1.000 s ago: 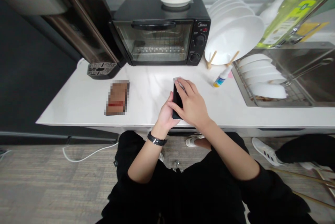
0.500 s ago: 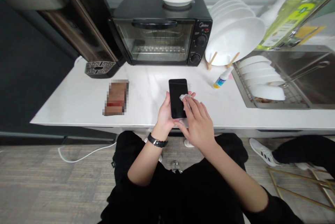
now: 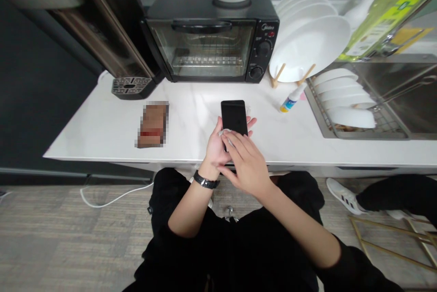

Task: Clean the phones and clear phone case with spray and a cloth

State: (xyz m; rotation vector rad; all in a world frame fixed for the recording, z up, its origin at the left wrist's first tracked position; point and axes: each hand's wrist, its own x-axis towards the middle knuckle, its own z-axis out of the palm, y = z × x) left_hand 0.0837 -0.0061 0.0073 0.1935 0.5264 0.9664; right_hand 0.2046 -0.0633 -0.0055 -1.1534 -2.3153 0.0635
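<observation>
Head view, looking down over the person's lap:

1. The left hand point(image 3: 215, 148) is turned palm up with the wrist bent, and a black wristwatch point(image 3: 205, 182) sits on the wrist. Its fingers spread wide behind a black smartphone point(image 3: 234, 117), with the fingertips showing past the far long side.
2. The right hand point(image 3: 246, 164) reaches across from the lower right, fingers bent and close together, pressing a small white cloth point(image 3: 226, 133) against the lower screen.
3. The smartphone is held screen up, lengthwise, above the middle of the front edge of the white marble-look counter point(image 3: 99, 139).
4. A pixelated brown object point(image 3: 152, 124) lies left of the hands. A black toaster oven point(image 3: 205, 42) stands along the back edge, and a small spray bottle point(image 3: 292, 101) stands toward the right, beside a steel sink point(image 3: 385, 78).
</observation>
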